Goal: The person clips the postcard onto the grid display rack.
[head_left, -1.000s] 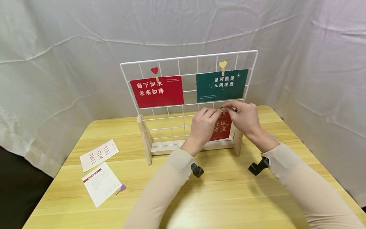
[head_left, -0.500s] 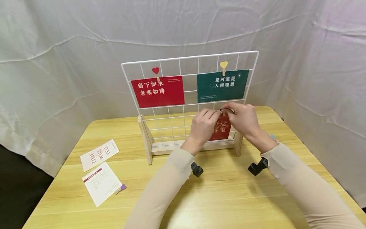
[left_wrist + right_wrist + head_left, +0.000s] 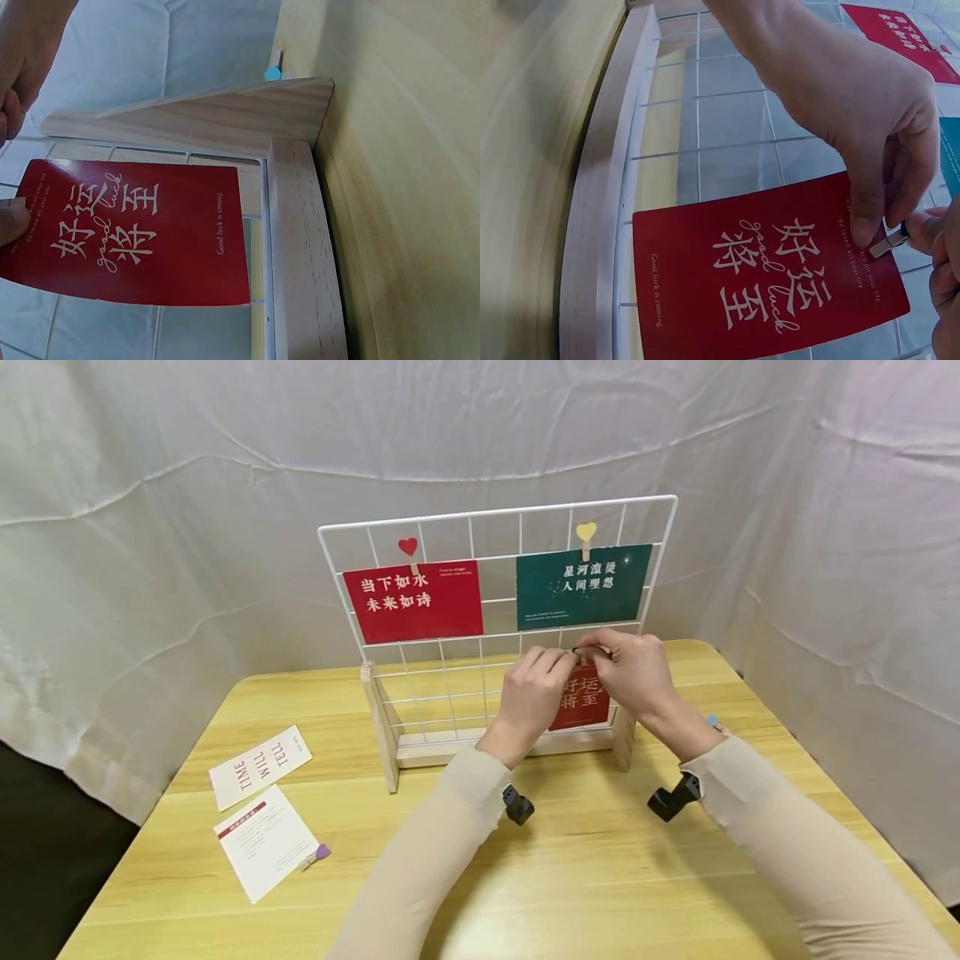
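Observation:
A red card with white lettering (image 3: 583,697) stands against the lower right of a white wire grid rack (image 3: 495,514). My left hand (image 3: 534,687) pinches the card near its top edge, its thumb (image 3: 865,217) flat on the front in the right wrist view. From the right, my right hand (image 3: 637,670) pinches a small clothespin with a dark end (image 3: 889,242), which overlaps the card's top edge. The fingertips of both hands nearly meet there. In the left wrist view the card (image 3: 150,247) bows slightly in front of the wires, and the clothespin is hidden.
Above hang a red card (image 3: 420,610) under a red heart clothespin (image 3: 408,548) and a green card (image 3: 581,597) under a yellow heart clothespin (image 3: 587,535). On the table's left lie two white cards (image 3: 261,768) and a purple heart clothespin (image 3: 321,852). A blue-ended clothespin (image 3: 714,721) lies right.
My right hand and the clothespin have shifted slightly left along the card's top edge. The card's lower part has tipped a little to the right. The left hand has barely moved.

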The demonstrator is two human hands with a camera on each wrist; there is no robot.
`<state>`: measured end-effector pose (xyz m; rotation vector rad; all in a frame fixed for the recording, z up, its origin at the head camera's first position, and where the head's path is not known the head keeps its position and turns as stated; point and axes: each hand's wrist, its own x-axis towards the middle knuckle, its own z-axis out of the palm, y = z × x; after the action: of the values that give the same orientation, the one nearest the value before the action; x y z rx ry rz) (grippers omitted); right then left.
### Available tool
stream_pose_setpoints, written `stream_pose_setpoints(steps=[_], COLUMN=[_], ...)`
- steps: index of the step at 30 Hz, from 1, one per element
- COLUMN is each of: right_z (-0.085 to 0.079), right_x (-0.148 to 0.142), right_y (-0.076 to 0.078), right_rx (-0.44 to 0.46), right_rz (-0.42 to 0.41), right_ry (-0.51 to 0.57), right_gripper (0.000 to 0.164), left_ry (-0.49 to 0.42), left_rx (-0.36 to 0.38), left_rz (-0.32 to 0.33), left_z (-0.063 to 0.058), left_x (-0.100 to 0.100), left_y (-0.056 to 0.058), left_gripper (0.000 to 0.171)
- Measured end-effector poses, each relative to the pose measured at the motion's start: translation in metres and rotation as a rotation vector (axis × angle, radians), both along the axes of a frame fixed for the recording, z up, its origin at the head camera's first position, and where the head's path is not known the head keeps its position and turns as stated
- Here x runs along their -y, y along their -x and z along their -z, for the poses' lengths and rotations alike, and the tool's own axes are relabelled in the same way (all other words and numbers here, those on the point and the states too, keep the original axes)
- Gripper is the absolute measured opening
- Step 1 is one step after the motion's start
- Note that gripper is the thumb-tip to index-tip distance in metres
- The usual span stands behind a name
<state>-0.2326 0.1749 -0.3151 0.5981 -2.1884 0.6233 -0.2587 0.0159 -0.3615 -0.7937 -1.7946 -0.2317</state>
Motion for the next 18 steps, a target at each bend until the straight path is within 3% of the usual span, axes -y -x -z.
stream_pose_setpoints(steps=[18], right_z=[-0.0007], right_x=[0.0013], right_y=[0.0022], right_rx=[0.001], right_rz=[0.001], right_ry=[-0.001], right_gripper=[0.007], left_ry=[0.076], left_rx=[0.016], left_rz=[-0.005], left_z=[0.0005], left_x=[0.0052], left_y=[0.0029], left_gripper=[0.016])
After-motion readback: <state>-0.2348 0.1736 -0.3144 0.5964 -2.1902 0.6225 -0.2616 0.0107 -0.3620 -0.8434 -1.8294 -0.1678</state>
